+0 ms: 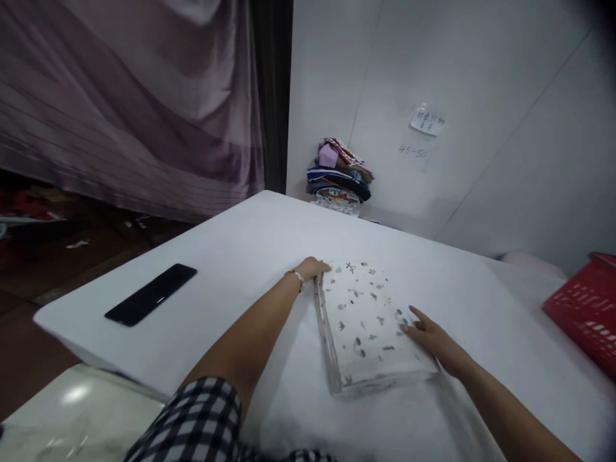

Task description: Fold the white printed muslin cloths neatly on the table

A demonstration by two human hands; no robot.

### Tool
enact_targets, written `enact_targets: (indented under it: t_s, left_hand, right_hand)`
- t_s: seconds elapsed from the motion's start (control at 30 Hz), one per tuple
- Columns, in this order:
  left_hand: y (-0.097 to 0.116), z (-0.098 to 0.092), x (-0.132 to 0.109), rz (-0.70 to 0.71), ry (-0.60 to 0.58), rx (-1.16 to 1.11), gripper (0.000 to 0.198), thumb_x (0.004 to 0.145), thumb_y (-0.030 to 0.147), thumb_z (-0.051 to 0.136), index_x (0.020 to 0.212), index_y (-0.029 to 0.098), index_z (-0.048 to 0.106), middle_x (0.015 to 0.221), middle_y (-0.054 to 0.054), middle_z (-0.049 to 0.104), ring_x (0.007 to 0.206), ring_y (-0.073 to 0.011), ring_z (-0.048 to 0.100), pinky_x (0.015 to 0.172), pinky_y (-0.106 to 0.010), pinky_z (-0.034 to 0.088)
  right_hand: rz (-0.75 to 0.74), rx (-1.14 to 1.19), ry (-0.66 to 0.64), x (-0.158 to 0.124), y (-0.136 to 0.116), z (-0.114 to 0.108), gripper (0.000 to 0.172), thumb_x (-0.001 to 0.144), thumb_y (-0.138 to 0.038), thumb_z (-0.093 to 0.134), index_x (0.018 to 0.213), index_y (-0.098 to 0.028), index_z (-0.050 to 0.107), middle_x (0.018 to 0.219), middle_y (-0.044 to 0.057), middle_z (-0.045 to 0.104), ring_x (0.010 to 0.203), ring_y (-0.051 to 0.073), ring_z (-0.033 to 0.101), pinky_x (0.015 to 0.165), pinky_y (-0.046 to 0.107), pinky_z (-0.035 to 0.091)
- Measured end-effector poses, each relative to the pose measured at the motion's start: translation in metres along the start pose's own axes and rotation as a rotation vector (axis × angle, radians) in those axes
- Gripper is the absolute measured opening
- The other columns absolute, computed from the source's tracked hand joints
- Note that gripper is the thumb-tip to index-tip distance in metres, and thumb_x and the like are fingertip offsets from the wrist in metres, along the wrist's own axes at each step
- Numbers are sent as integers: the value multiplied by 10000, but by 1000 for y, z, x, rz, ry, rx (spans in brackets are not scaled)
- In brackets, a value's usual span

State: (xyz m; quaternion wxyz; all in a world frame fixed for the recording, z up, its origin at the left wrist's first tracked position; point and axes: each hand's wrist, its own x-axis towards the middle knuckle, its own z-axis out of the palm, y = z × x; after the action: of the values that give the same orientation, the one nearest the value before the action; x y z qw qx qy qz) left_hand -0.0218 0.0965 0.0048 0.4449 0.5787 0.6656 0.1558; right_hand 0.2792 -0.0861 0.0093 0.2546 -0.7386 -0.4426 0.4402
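A thick, neatly folded white cloth (360,327) printed with small grey plant and animal shapes lies flat on the white table. Its layers show along the left and near edges. At the far left corner, my left hand (312,267) is closed on the edge, fingertips on top and the other fingers partly hidden. A bracelet circles that wrist. My right hand (430,338) rests against the right edge, fingers apart, touching the cloth's surface.
A black phone-like slab (151,294) lies on the white table (240,237) at left. Folded clothes (339,173) are piled by the wall beyond. A red plastic basket (582,308) stands at right. A purple curtain (144,96) hangs at left, and handwritten papers (427,120) are on the wall.
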Motion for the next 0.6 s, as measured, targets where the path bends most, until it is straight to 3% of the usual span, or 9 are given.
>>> enact_targets:
  t_s: [0.13, 0.27, 0.37, 0.47, 0.53, 0.6]
  left_hand:
    - [2, -6, -7, -15, -81, -125, 354, 613, 312, 698, 894, 110, 623, 1034, -122, 660, 891, -234, 611, 645, -252, 486]
    - [-5, -19, -26, -25, -148, -300, 310, 650, 264, 673, 893, 83, 609, 972, -144, 668, 857, -237, 625, 663, -285, 517]
    - [-17, -16, -49, -33, -187, -457, 282, 701, 260, 645, 914, 83, 594, 951, -138, 673, 856, -216, 633, 703, -286, 534]
    - [-28, 2, -74, -31, -231, -600, 267, 745, 274, 621, 934, 88, 585, 969, -137, 670, 856, -197, 638, 740, -285, 544]
    - [-34, 17, -88, -37, -250, -665, 304, 737, 294, 643, 947, 83, 579, 983, -149, 664, 848, -204, 641, 747, -306, 551]
    - [-38, 27, -96, -35, -259, -712, 387, 713, 338, 680, 985, 86, 572, 1006, -154, 657, 851, -212, 641, 758, -331, 552]
  right_hand:
    - [18, 25, -133, -19, 3, -4, 972, 662, -495, 722, 1448, -197, 235, 1300, 171, 511, 1138, 278, 537, 952, 375, 434]
    - [-81, 7, -196, 7, -15, -26, 984, 655, -445, 737, 1452, -192, 217, 1199, 151, 593, 930, 243, 643, 838, 358, 504]
    - [-191, -224, -96, 50, -46, -56, 899, 632, -392, 747, 1405, -164, 348, 1051, 123, 665, 866, 234, 651, 794, 332, 509]
    - [-318, -526, 86, 95, -78, -76, 707, 639, -300, 725, 1295, -141, 514, 1029, 128, 673, 934, 267, 629, 830, 349, 484]
    - [-379, -701, 210, 115, -93, -73, 608, 655, -243, 689, 1238, -120, 567, 1072, 158, 655, 975, 304, 610, 850, 400, 468]
    - [-440, -795, 266, 122, -101, -53, 520, 678, -218, 651, 1187, -118, 605, 1135, 167, 628, 1023, 316, 587, 877, 422, 450]
